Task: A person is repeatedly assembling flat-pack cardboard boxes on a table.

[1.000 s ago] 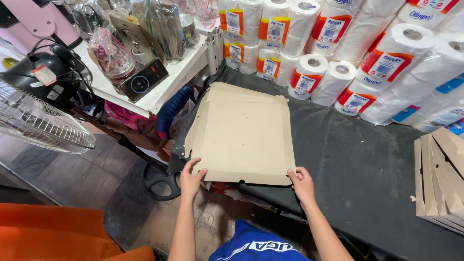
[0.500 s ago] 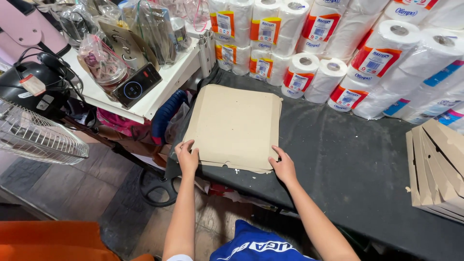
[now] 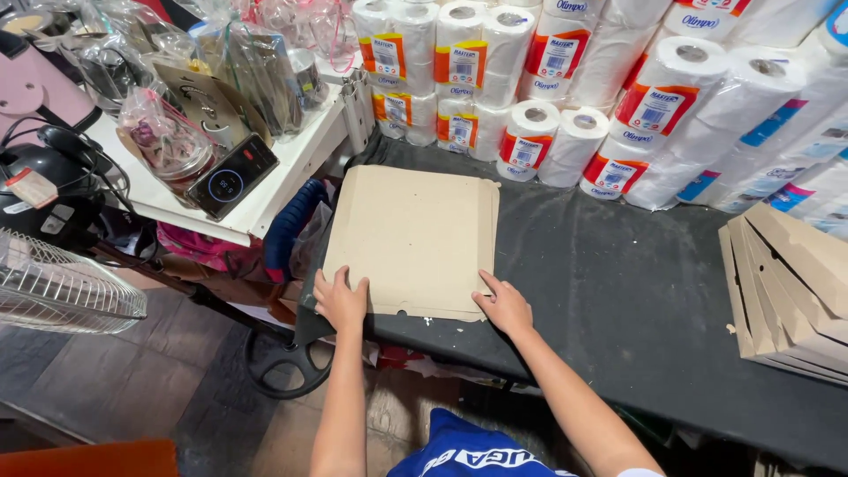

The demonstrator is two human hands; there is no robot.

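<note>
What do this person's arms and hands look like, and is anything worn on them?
Both arms are bare from the bottom of the picture to the wrist. The left hand and right hand wear no gloves, rings or watch that I can see. Below them shows a blue shirt with white lettering.

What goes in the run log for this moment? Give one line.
left hand: flat on cardboard sheet | right hand: on its near edge | sheet: on dark table

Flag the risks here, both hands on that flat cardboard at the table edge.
The flat cardboard sheet has its near-left corner at the edge of the dark table, under the left hand; pressing there might tip or crease it. The right hand holds only the near edge, so the sheet could slide toward the paper rolls.
</note>
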